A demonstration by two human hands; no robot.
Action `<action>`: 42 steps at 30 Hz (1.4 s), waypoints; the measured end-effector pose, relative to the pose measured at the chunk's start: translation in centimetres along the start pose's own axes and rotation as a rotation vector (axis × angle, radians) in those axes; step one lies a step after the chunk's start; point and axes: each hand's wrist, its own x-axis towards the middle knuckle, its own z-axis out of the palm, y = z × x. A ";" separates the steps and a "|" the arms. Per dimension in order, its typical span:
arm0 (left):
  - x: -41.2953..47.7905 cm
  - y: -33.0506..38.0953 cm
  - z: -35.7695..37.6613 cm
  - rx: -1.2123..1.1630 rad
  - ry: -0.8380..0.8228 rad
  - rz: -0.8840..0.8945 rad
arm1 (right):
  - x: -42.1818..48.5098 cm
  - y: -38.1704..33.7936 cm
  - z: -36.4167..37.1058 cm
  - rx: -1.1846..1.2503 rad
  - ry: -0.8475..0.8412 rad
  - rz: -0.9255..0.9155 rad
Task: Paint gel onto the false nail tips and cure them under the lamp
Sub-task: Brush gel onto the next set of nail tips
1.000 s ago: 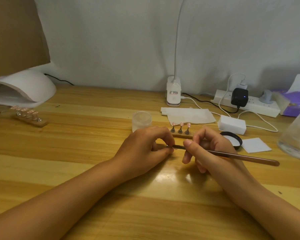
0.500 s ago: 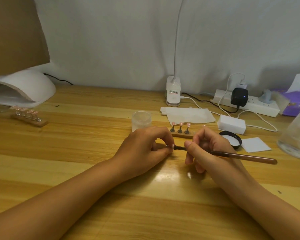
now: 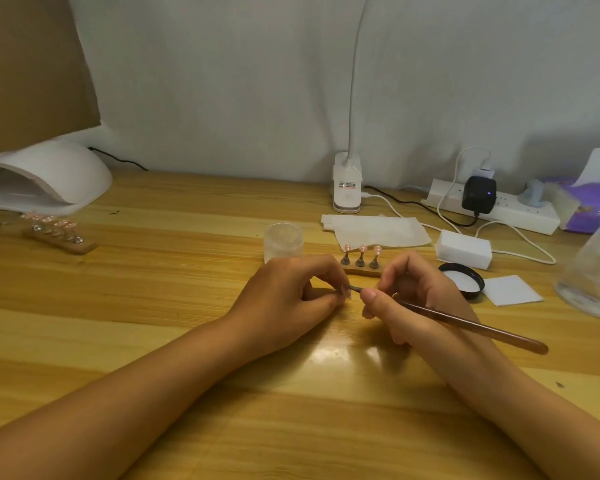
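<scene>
My left hand (image 3: 291, 296) pinches a small false nail tip (image 3: 345, 291) between thumb and fingers at the table's middle. My right hand (image 3: 413, 296) grips a brown-handled brush (image 3: 471, 323), whose dark tip touches that nail tip. Just behind my hands, a wooden holder (image 3: 361, 270) carries three pink nail tips on stands. A second wooden holder (image 3: 59, 235) with several tips lies at the far left, in front of the white curing lamp (image 3: 45, 178).
A frosted gel jar (image 3: 283, 240) stands behind my left hand; its black lid (image 3: 463, 277) lies to the right beside white wipes (image 3: 511, 289). A desk lamp base (image 3: 347, 188), power strip (image 3: 499, 206), white block (image 3: 463, 249), tissue sheets (image 3: 378, 230) and clear bottle (image 3: 593, 271) line the back and right.
The brush handle has dipped a little and my right hand has shifted slightly; the brush tip stays at the nail tip. My left hand has barely moved.
</scene>
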 end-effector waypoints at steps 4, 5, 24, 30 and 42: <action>0.0 0.1 -0.1 -0.013 -0.013 -0.006 | 0.1 0.2 0.0 -0.082 -0.020 -0.019; -0.1 0.1 -0.1 -0.016 -0.016 -0.008 | 0.0 0.2 0.0 -0.103 -0.022 -0.021; -0.1 0.1 -0.1 -0.037 0.004 -0.037 | -0.4 -0.8 0.3 -0.122 0.248 -0.103; -0.1 0.4 0.0 -0.099 0.014 0.039 | -0.5 -0.1 0.6 -0.348 0.212 -0.214; -0.2 0.3 0.2 -0.044 -0.033 0.090 | -0.7 0.0 1.2 -0.503 0.123 -0.348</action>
